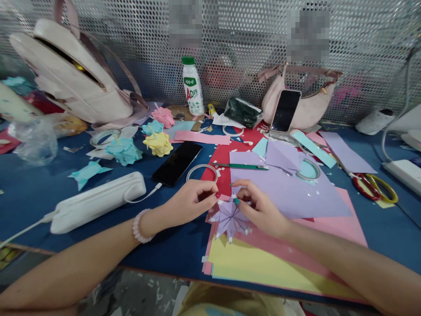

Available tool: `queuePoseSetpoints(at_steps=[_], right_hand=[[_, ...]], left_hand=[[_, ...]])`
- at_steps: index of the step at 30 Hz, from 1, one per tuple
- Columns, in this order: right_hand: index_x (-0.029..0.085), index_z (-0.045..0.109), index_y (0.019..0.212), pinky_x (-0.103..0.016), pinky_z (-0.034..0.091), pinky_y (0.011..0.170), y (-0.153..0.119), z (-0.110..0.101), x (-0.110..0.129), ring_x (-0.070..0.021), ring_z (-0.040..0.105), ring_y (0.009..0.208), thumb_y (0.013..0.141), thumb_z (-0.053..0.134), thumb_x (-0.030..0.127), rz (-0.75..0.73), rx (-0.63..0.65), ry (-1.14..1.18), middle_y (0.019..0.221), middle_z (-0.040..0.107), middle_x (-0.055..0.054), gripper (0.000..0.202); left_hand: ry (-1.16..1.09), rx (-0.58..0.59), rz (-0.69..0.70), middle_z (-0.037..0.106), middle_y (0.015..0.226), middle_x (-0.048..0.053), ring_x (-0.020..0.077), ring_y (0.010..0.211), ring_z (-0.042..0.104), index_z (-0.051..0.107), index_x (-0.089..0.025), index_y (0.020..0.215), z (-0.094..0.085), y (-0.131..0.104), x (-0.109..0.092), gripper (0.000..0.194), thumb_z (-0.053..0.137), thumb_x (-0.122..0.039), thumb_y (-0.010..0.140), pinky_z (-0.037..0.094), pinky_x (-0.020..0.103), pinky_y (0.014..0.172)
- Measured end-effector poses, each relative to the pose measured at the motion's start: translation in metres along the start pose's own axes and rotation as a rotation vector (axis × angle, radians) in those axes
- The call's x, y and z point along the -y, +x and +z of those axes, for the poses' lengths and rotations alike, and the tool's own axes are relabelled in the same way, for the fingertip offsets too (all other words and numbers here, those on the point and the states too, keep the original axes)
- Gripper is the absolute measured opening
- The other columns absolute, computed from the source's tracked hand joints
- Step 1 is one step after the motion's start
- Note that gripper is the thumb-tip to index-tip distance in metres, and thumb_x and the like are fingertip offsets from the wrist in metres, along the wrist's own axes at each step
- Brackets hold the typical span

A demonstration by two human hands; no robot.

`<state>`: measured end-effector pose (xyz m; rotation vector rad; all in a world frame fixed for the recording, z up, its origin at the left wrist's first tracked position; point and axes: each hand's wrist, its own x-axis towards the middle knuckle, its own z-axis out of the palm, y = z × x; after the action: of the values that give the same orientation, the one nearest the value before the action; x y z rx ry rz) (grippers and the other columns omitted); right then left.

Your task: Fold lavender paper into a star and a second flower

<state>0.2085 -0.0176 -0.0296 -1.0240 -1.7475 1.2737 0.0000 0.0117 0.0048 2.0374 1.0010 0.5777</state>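
A purple folded paper star (231, 218) with many points lies on the stacked coloured sheets, white bits at its tips. My left hand (194, 198) is just beyond its upper left side, thumb and index finger pinched; whatever is between them is too small to make out. On the star's upper right is my right hand (256, 206), fingers curled and closed near a top point, where a small white piece shows. Under and beyond the hands are a purple sheet (315, 197), a pink sheet (351, 219) and a yellow sheet (263, 263).
A green cutter (250, 166) and a tape roll (201, 172) lie beyond my hands. Left are a black phone (177, 163), a white power strip (98, 202) and folded paper shapes (123, 150). Scissors (375, 188) rest at right; a bottle (193, 87) and bags stand behind.
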Motion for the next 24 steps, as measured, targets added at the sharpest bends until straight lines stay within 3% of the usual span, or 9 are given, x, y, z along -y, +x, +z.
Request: queuePoseSetpoints(at_steps=[11,24], right_hand=[[0.021,0.042,0.115,-0.023,0.032,0.052,0.0006,-0.0002,-0.0002,-0.0096,0.04,0.057,0.084,0.044,0.016,-0.001,0.006,0.007,0.069,0.046,0.006,0.031],[0.022,0.042,0.115,-0.023,0.033,0.052,0.0002,0.0002,-0.0004,-0.0094,0.042,0.057,0.084,0.045,0.019,0.02,0.008,0.018,0.071,0.048,0.005,0.031]], left_hand=[[-0.007,0.038,0.007,0.053,0.057,-0.003,0.0087,0.051,0.044,0.053,-0.015,0.067,-0.0008,-0.001,-0.001,0.02,0.043,-0.027,0.08,0.033,0.018,0.05],[0.058,0.047,0.075,0.053,0.056,-0.003,0.0091,0.05,0.043,0.051,-0.016,0.067,-0.0013,-0.0006,-0.0005,0.021,0.04,-0.025,0.082,0.031,0.019,0.05]])
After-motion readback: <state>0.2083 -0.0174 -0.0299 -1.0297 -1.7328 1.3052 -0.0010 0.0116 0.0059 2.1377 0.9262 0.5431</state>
